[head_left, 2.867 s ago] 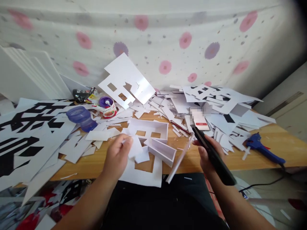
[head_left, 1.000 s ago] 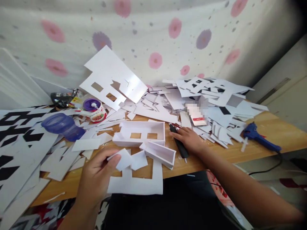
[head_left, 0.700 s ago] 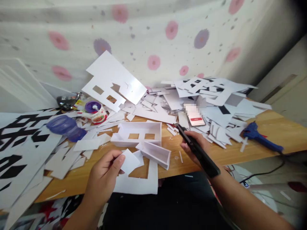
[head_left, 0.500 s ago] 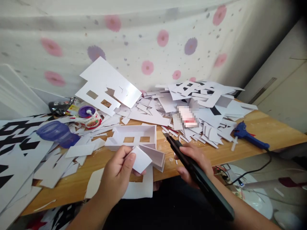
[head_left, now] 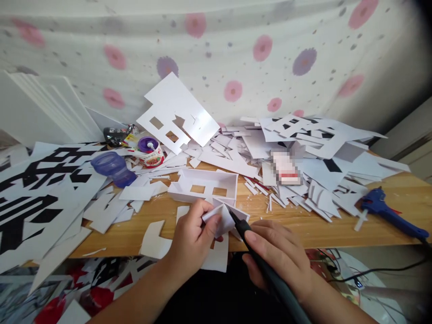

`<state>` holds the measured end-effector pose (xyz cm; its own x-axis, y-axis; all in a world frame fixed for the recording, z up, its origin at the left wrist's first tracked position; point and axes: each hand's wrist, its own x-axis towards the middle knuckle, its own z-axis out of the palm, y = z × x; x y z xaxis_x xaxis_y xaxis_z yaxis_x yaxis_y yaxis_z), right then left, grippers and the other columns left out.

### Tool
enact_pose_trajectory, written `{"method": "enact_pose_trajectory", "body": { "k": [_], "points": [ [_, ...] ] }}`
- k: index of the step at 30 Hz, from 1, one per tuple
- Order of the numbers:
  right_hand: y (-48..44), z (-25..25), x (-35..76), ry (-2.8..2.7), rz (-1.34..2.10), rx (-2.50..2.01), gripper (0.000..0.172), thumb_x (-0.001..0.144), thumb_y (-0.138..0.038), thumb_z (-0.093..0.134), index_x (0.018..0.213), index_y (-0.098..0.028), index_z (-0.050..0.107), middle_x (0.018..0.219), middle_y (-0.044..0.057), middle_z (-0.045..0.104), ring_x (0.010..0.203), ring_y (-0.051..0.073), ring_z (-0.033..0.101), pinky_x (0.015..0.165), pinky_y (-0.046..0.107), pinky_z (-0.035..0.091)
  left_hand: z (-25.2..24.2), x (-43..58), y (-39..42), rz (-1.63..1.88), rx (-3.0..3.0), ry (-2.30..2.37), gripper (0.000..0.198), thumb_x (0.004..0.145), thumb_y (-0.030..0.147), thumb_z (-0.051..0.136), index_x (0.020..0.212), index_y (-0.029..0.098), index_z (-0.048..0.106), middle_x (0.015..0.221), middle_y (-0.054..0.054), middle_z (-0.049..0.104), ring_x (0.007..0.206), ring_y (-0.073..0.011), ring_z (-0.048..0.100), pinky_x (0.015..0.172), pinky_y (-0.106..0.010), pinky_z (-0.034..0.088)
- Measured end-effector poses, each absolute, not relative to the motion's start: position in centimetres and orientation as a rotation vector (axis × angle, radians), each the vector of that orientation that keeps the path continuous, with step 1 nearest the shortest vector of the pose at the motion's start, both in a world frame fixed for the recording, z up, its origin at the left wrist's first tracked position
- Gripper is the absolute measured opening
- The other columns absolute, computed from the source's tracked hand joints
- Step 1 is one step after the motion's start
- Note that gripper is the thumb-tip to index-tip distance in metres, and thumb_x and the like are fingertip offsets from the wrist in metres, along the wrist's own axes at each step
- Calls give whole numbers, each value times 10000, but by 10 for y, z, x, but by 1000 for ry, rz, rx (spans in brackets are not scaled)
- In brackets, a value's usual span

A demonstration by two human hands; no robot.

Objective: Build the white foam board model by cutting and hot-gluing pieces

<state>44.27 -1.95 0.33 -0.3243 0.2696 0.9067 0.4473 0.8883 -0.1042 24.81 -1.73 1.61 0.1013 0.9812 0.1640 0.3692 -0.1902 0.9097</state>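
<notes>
My left hand [head_left: 193, 238] pinches a small white foam-board piece [head_left: 219, 217] at the table's front edge. My right hand [head_left: 280, 256] grips a long black tool [head_left: 266, 270], and its tip touches that piece. Just behind them stands a white foam-board box with two window cut-outs [head_left: 205, 183]. A flat white sheet with a cut-out [head_left: 216, 258] lies under my hands.
White board scraps [head_left: 303, 148] cover the back and right of the wooden table [head_left: 334, 225]. A blue glue gun [head_left: 388, 211] lies at the right. A purple cup [head_left: 113, 166], a small jar [head_left: 151, 153] and black-printed sheets [head_left: 37, 189] lie at the left.
My right hand put the black tool down, took it up again and brought its tip to the small white piece. My left hand lifted that piece off the table.
</notes>
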Motion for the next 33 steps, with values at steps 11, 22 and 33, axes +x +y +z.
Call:
{"method": "enact_pose_trajectory", "body": {
  "k": [11,22,33],
  "points": [
    [-24,-7,442,-2090,-175,-533,443,784,-110,617,1225,-99,575,952,130,656,868,228,616,696,387,555,17,241,-21,1169,1695,1302,175,918,363,529,825,215,510,584,29,649,485,-114,605,468,-192,465],
    [-25,6,438,-2139,-268,-466,455,750,-79,667,1197,-51,586,925,149,673,863,266,616,676,428,549,14,239,-26,1372,1752,1331,100,924,304,528,866,223,535,626,36,668,551,-119,632,534,-199,486],
    [-30,-9,447,-2197,-290,-534,396,809,-127,596,1198,-57,584,879,117,694,823,239,634,707,418,570,25,235,-27,1711,1593,1432,133,900,337,561,884,213,514,661,27,637,590,-141,627,576,-255,516]
  ]
}}
